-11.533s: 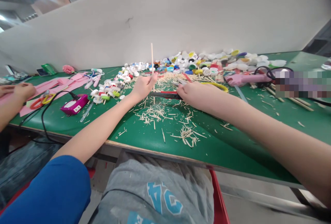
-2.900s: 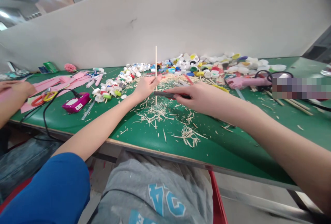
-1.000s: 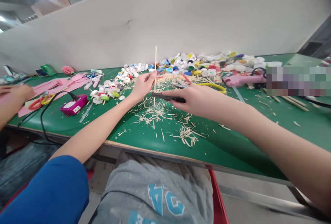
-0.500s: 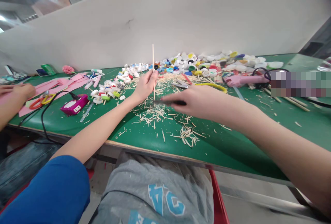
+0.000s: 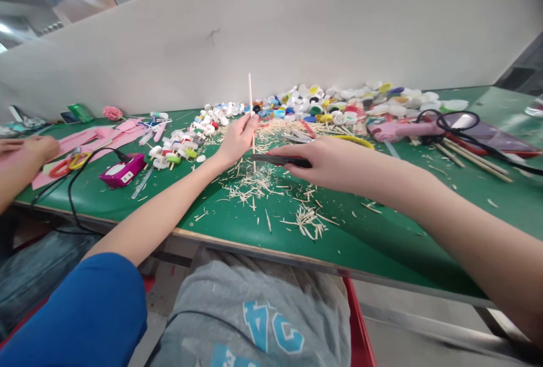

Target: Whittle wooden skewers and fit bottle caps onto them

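Note:
Upright between the fingers of my left hand (image 5: 241,134) is a thin wooden stick (image 5: 250,93), its lower end just above or on the green table (image 5: 229,234). My right hand (image 5: 314,163) is wrapped round the handle of a dark knife (image 5: 282,160). The blade points left and crosses the stick below my left fingers; it appears to touch the wood. Pale wood shavings (image 5: 250,186) lie under and around the stick, with a thicker heap (image 5: 309,221) nearer the front edge.
Bottle caps (image 5: 314,104) pile up along the white wall. At left are capped sticks (image 5: 169,152), a magenta power socket (image 5: 122,171), orange-handled scissors (image 5: 61,168), pink paper (image 5: 102,139) and another person's hand (image 5: 40,148). A pink glue gun (image 5: 399,129) and sticks (image 5: 479,158) lie right.
The knife blade has moved up the stick a little and now lies more level. My right hand has shifted slightly right. My left hand has barely moved.

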The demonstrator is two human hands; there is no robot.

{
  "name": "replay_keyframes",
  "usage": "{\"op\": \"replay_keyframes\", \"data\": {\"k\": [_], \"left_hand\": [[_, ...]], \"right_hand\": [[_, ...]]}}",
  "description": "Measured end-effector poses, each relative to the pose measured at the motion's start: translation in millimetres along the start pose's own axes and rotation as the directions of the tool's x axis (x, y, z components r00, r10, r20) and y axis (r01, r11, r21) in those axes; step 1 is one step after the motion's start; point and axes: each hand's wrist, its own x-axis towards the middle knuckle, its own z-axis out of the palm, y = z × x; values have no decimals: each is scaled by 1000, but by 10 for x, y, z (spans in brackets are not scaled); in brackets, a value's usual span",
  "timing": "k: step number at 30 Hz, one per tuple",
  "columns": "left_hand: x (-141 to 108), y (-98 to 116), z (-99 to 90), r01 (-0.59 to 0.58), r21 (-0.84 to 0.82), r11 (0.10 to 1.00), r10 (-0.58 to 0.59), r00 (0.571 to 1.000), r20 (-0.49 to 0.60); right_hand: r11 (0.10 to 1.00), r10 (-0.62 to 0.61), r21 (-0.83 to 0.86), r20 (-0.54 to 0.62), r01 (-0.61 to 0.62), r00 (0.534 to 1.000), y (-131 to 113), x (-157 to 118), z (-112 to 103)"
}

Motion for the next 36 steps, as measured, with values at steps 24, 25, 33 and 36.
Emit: {"op": "replay_keyframes", "data": {"k": [24, 25, 33, 36], "left_hand": [[-10, 41, -12, 15, -25, 1000, -14, 999, 40], [-11, 45, -10, 16, -26, 1000, -15, 999, 44], [-24, 68, 7, 11, -21, 1000, -10, 999, 45], [-31, 84, 7, 5, -18, 1000, -4, 999, 48]], "right_hand": [[969, 34, -244, 11, -30, 999, -14, 68, 135], [970, 40, -242, 15, -35, 999, -6, 70, 149], [979, 25, -200, -11, -26, 1000, -18, 72, 286], [973, 21, -229, 22, -16, 1000, -60, 75, 276]]}}
